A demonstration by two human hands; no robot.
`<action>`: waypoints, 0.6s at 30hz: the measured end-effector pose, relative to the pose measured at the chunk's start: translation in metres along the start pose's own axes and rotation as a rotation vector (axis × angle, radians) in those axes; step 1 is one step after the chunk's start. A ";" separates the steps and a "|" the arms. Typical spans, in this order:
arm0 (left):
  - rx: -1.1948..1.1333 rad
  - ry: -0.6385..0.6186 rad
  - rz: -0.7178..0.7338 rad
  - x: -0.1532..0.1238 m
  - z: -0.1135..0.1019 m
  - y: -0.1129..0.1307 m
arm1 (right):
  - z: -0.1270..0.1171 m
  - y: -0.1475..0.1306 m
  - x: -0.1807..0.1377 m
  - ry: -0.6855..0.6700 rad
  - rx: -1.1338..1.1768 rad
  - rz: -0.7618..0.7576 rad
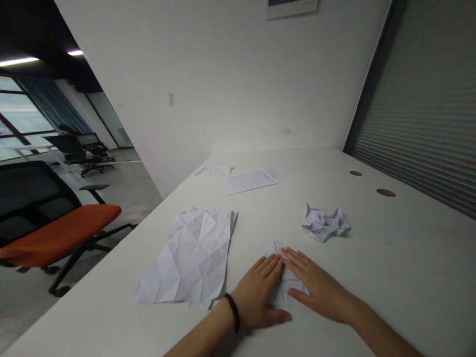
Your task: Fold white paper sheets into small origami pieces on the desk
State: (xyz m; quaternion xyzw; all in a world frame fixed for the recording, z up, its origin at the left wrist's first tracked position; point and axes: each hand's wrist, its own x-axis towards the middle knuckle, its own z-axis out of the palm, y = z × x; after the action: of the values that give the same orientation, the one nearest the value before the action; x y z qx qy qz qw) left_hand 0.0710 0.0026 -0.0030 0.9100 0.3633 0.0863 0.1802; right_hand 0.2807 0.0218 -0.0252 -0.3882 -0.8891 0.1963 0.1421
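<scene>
Both my hands lie flat on a small folded white paper (277, 247) on the white table (390, 258). My left hand (260, 292), with a dark band on its wrist, presses the paper's left side, fingers stretched out together. My right hand (316, 287) covers the right side, fingers flat and pointing up-left, its fingertips meeting those of the left. Only the paper's far tip and a strip between my hands show.
A creased, unfolded white sheet (193, 255) lies left of my hands. A crumpled paper ball (324, 224) sits beyond on the right. Printed sheets (251, 179) lie farther back. An orange office chair (55, 230) stands off the table's left edge. Two round holes (386, 193) mark the tabletop.
</scene>
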 end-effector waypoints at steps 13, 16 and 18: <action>0.012 0.006 0.045 -0.003 -0.003 -0.005 | -0.013 -0.001 -0.008 -0.022 0.090 0.017; -0.013 0.002 0.083 -0.007 -0.010 -0.009 | -0.019 0.000 -0.010 0.038 0.120 -0.002; -0.057 0.014 0.089 -0.008 -0.016 -0.013 | -0.022 0.001 -0.010 0.078 0.139 -0.029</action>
State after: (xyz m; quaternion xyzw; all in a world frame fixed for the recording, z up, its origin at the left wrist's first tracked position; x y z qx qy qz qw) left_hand 0.0522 0.0097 0.0070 0.9191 0.3211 0.1108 0.1997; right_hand 0.2968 0.0201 -0.0076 -0.3718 -0.8728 0.2400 0.2059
